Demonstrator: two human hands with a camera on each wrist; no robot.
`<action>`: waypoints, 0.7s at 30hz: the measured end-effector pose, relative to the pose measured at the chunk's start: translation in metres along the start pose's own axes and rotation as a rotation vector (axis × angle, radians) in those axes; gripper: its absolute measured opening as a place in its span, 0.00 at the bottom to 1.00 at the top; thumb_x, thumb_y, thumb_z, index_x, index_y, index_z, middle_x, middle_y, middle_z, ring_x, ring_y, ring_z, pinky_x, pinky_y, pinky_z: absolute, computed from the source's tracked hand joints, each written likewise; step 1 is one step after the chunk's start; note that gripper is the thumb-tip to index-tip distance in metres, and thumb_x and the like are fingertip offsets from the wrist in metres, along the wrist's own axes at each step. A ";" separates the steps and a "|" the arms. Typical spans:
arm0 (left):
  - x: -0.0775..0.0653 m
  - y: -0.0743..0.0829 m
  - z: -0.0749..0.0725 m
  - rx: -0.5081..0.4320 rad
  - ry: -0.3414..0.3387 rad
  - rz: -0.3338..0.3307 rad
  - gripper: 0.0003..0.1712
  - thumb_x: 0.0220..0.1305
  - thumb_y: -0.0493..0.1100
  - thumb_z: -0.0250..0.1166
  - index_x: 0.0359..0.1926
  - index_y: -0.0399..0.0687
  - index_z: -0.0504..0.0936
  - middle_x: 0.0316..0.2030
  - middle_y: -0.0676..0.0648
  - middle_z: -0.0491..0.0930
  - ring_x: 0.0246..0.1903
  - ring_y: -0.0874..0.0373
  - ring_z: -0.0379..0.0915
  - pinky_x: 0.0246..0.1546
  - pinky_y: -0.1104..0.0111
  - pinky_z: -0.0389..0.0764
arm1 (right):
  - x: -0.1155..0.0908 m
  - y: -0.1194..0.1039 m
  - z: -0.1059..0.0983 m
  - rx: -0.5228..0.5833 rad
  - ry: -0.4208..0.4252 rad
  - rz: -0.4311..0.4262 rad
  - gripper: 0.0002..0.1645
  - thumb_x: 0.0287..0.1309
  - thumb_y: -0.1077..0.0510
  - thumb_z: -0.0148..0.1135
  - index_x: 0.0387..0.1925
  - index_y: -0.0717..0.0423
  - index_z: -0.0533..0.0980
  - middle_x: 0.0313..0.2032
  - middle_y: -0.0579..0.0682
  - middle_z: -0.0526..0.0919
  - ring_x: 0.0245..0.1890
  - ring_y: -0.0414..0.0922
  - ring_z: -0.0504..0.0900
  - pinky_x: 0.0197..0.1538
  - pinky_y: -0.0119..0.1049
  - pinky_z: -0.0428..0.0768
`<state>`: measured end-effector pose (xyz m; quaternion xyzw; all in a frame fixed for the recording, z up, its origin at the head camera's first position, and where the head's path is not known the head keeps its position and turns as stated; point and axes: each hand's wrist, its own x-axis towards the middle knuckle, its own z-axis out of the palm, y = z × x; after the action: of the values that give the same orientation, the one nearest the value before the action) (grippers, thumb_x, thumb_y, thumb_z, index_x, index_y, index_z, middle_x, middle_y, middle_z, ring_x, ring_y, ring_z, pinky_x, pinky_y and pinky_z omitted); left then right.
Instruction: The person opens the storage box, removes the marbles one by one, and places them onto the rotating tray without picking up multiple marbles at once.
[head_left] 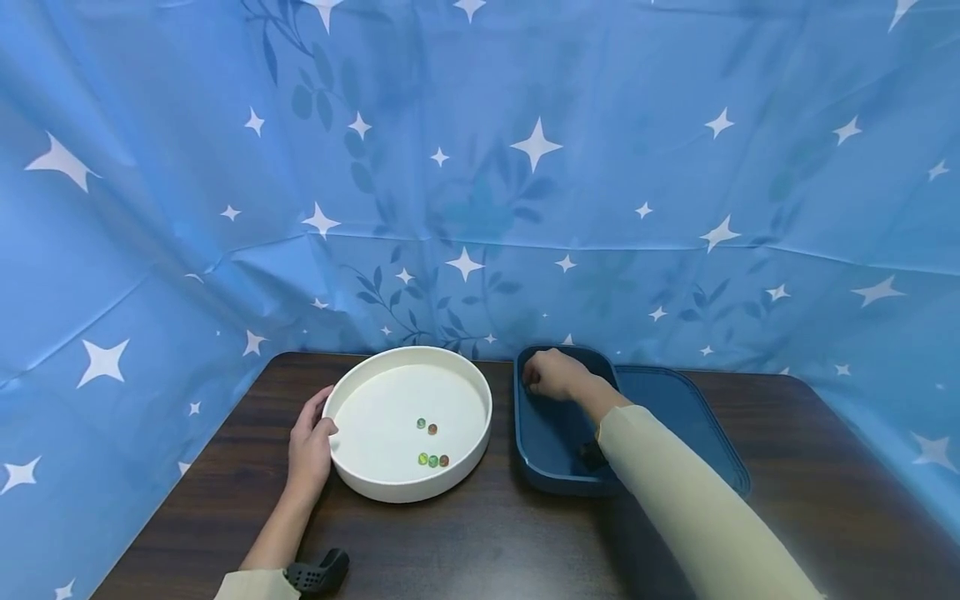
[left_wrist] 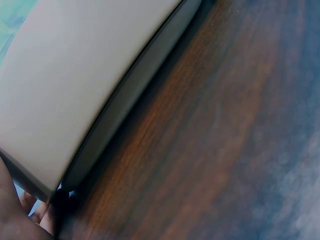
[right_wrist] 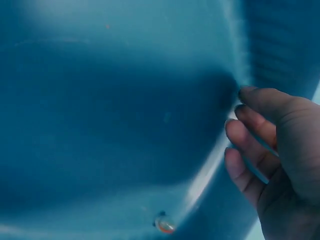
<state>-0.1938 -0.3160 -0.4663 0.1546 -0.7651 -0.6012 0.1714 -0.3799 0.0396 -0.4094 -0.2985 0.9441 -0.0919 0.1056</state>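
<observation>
In the head view my left hand [head_left: 307,446] grips the left rim of a round white tray [head_left: 352,467], thumb over the edge and fingers along the outside wall. Several glass marbles [head_left: 432,461], green, yellowish and brown, lie on the tray floor towards its right side. My right hand [head_left: 557,375] reaches into the far part of a deep blue bin [head_left: 547,479]. Up close, its loosely bent fingers [right_wrist: 240,135] are beside the bin wall, with nothing visible between them. One clear and orange marble [right_wrist: 164,223] lies in the bin at the foot of the wall, apart from the fingers.
Behind and right of the bin lies a flat blue tray or lid [head_left: 675,408]. Everything stands on a dark wooden table [head_left: 450,550]. A blue curtain with white stars [head_left: 480,167] hangs right behind the table's far edge.
</observation>
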 end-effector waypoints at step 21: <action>-0.003 0.003 0.002 0.036 0.014 -0.007 0.39 0.62 0.32 0.43 0.76 0.48 0.62 0.77 0.42 0.61 0.75 0.49 0.57 0.66 0.61 0.62 | -0.019 -0.069 -0.045 -0.006 0.089 -0.170 0.11 0.65 0.56 0.65 0.46 0.52 0.86 0.41 0.46 0.89 0.42 0.41 0.85 0.46 0.36 0.84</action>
<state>-0.1923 -0.3126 -0.4637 0.1647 -0.7738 -0.5870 0.1718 -0.3386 0.0002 -0.3468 -0.3733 0.9195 -0.1107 0.0544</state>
